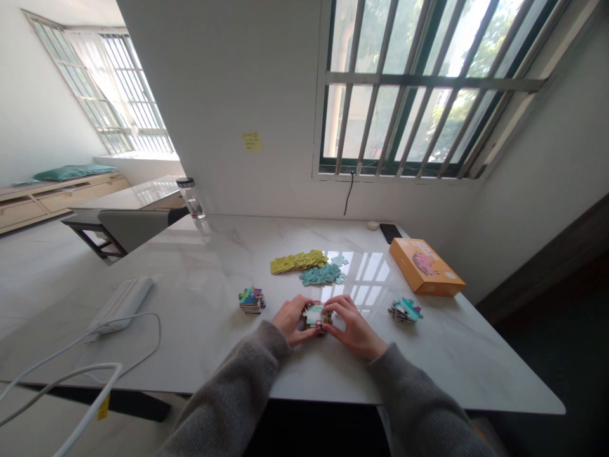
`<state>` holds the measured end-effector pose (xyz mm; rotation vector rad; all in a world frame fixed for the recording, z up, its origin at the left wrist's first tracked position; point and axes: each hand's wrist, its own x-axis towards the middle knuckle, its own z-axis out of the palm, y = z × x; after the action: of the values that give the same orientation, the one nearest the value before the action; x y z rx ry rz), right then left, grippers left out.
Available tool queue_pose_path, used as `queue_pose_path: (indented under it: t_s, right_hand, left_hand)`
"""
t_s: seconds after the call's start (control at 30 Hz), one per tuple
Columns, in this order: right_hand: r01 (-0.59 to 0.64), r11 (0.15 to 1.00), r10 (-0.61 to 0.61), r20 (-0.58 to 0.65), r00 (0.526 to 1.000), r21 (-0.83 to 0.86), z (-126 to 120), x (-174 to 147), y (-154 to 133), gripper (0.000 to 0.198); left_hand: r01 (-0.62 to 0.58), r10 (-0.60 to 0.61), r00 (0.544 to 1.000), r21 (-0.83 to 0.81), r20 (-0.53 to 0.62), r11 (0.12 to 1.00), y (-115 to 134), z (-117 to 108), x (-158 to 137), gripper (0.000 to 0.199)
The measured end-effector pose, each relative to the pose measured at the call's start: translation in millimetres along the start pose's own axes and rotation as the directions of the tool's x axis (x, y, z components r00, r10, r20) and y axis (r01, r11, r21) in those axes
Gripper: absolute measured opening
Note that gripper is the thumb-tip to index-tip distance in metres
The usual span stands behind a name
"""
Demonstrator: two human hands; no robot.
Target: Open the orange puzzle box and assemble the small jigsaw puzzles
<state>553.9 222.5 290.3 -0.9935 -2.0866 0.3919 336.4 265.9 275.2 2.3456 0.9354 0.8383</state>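
A stack of puzzle pieces (314, 315) with a pale, printed top piece is near the front of the white table. My left hand (294, 319) closes on its left side, and my right hand (351, 325) grips it from the right. Fingers hide the stack's edges. Beyond my hands lie overlapping yellow-green puzzle pieces (299, 261) and teal puzzle pieces (323, 274). To the left stands a colourful pile of puzzle pieces (252, 301); another pile of puzzle pieces (405, 310) sits to the right.
An orange box (425, 266) lies at the table's right side, with a black phone (391, 233) behind it. A clear bottle (191, 200) stands at the back left corner. The white power strip (124, 304) and its cables (159, 333) occupy the left side.
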Motion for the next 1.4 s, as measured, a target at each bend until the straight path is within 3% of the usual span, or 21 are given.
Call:
queue_pose_path:
  t_s: [0.3, 0.5, 0.7, 0.83, 1.03, 1.13, 1.23, 1.3, 1.4]
  right_hand:
    - [-0.036, 0.999, 0.035, -0.018, 0.999, -0.007, 0, 0, -2, 0.032]
    - [-0.081, 0.996, 0.081, 0.019, 0.997, 0.021, 1, 2, -4, 0.052]
    - [-0.116, 0.993, 0.114, 0.044, 0.993, 0.037, 3, 2, 0, 0.044]
    - [-0.121, 0.991, 0.119, 0.046, 0.992, 0.051, 3, 2, -1, 0.043]
    - [-0.113, 0.992, 0.110, 0.060, 0.992, 0.054, 2, 2, -1, 0.050]
    - [-0.106, 0.993, 0.103, 0.062, 0.993, 0.052, 2, 1, -1, 0.050]
    - [-0.100, 0.994, 0.097, 0.067, 0.993, 0.046, 2, 1, -2, 0.048]
    - [-0.104, 0.994, 0.101, 0.069, 0.993, 0.045, 1, 1, -2, 0.043]
    - [-0.114, 0.992, 0.111, 0.065, 0.992, 0.047, 1, 1, -3, 0.038]
  left_hand:
    - [-0.038, 0.038, 0.999, -0.022, 0.011, 0.999, -6, -4, -2, 0.047]
    - [-0.055, 0.055, 0.998, -0.067, -0.013, 0.996, -6, -3, -3, 0.045]
    - [-0.078, 0.076, 0.996, -0.023, -0.051, 0.997, -7, -7, -9, 0.050]
    - [-0.034, 0.031, 0.998, -0.061, -0.049, 0.998, -8, -9, -10, 0.040]
    - [0.045, -0.067, 0.991, -0.191, -0.112, 0.981, -4, -16, -21, 0.042]
    - [0.110, -0.159, 0.982, -0.377, -0.100, 0.920, -5, -17, -37, 0.043]
    - [0.144, -0.227, 0.970, -0.536, -0.092, 0.832, -10, -18, -51, 0.031]
    - [0.172, -0.271, 0.956, -0.533, -0.111, 0.828, -13, -20, -55, 0.024]
    - [0.213, -0.273, 0.952, -0.338, -0.141, 0.917, -16, -22, -52, 0.026]
